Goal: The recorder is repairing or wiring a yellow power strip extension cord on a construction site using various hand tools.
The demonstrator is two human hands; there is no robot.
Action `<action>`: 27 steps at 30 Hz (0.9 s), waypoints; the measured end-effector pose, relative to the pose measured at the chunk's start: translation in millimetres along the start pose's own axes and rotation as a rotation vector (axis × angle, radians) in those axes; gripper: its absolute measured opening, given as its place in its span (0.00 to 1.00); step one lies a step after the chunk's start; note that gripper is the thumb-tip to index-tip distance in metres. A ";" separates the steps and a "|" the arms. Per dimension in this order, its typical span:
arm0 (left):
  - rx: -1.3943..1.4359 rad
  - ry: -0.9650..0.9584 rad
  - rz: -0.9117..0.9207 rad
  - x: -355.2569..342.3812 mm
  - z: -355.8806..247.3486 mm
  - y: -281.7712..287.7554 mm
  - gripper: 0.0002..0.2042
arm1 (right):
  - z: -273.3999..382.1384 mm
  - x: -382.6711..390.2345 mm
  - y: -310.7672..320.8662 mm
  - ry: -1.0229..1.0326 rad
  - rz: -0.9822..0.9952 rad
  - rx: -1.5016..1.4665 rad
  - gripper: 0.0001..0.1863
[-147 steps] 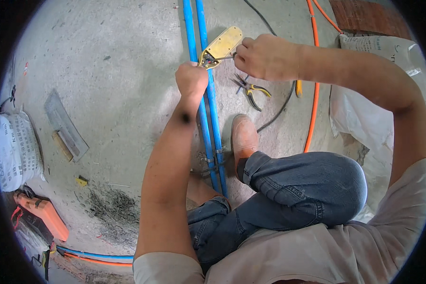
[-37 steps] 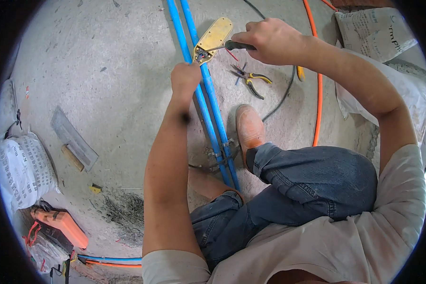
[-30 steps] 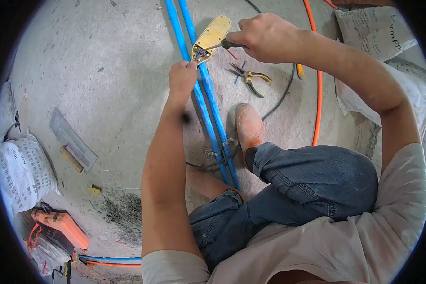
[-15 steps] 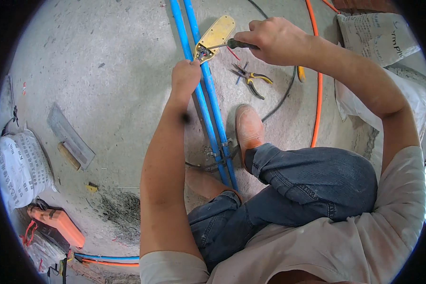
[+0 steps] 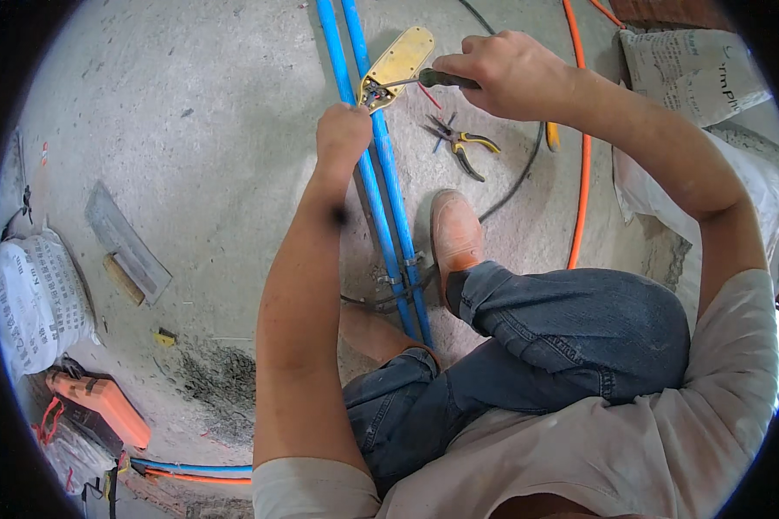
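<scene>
The left hand's (image 5: pixel 344 136) fingers (image 5: pixel 360 115) were curled closed on the near end of a yellow housing (image 5: pixel 404 59), which lay over two blue pipes (image 5: pixel 389 173). The right hand's (image 5: pixel 515 76) fingers were wrapped around a screwdriver's (image 5: pixel 448 79) dark handle, its shaft reaching the housing's exposed inner section. Pliers (image 5: pixel 465 147) lay spread on the concrete floor (image 5: pixel 216 138) nearby.

Well to the left of the left hand (image 5: pixel 344 136), and nearer the body, a plump white sack (image 5: pixel 45 303) bears dense rows of dark characters with a few larger Latin letters among them. Beyond the right hand (image 5: pixel 512 76), to its right, a greyish-white sack (image 5: pixel 692 76) carries large dark Latin letters, smaller blue-green print and fine lines of text.
</scene>
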State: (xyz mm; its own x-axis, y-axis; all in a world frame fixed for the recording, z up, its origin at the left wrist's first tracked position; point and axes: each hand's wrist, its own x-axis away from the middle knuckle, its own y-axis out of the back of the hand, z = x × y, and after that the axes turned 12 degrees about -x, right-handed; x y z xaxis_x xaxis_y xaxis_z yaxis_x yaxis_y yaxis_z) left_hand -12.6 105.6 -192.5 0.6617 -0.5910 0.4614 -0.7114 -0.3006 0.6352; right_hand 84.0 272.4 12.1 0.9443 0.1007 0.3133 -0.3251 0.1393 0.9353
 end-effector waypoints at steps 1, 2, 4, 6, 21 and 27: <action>-0.005 -0.016 -0.006 -0.6 0.8 -0.3 0.16 | 0.2 -0.6 0.0 -0.014 0.004 -0.001 0.14; -0.010 -0.033 -0.011 -1.5 2.3 -1.1 0.16 | 0.5 -1.4 0.5 -0.013 0.003 -0.001 0.14; -0.017 -0.033 -0.014 -4.0 5.3 -2.0 0.16 | 1.2 -3.2 2.1 -0.007 0.027 0.027 0.14; -0.021 -0.036 -0.014 -4.3 4.1 -2.5 0.16 | 0.6 -2.4 1.2 -0.005 0.014 0.024 0.14; 0.055 -0.021 -0.141 -7.1 0.4 -13.7 0.13 | 0.6 -51.1 51.6 0.157 0.260 0.047 0.15; -0.009 -0.030 -0.124 -3.3 -1.0 -8.3 0.13 | 2.2 -63.7 52.6 -0.262 0.217 -0.283 0.14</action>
State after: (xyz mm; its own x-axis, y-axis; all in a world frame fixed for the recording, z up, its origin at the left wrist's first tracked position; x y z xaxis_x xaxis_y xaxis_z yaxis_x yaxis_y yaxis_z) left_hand -8.6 110.7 -198.7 0.7368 -0.5722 0.3603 -0.6224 -0.3657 0.6920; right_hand 6.9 271.1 41.7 0.8218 -0.0905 0.5626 -0.4839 0.4105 0.7729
